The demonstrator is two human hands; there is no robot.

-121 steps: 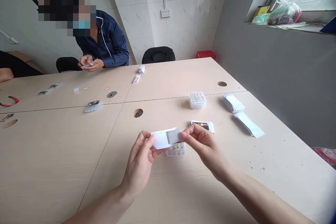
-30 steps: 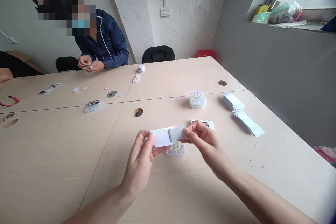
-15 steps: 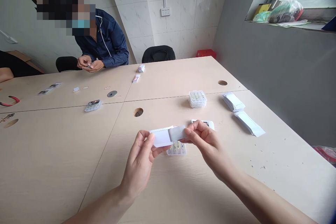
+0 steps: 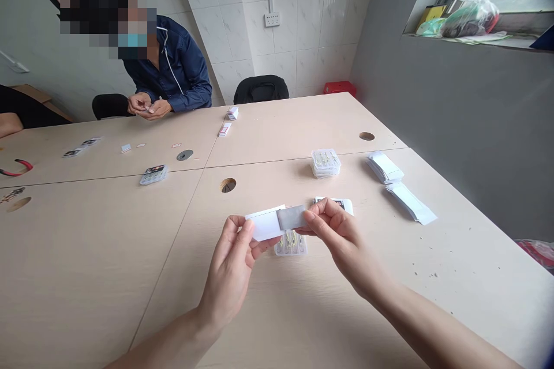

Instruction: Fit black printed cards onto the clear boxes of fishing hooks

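My left hand pinches the left end of a white paper card between thumb and fingers, above the table. At the card's right end lies a smaller grey rectangular piece, overlapping it. My right hand grips that grey piece by its right edge. Just below the card, a clear plastic box with small yellowish metal items in compartments rests on the table, partly covered by my hands. Behind my right hand, a white card with a dark print is partly hidden.
A stack of clear boxes stands beyond my hands. To its right lie two piles of white paper strips, one farther and one nearer. Another box sits left of a table hole. Across the table, a person handles something small.
The grey piece has tilted slightly and looks darker, with both hands nearly in the same place. The rest of the table is unchanged.
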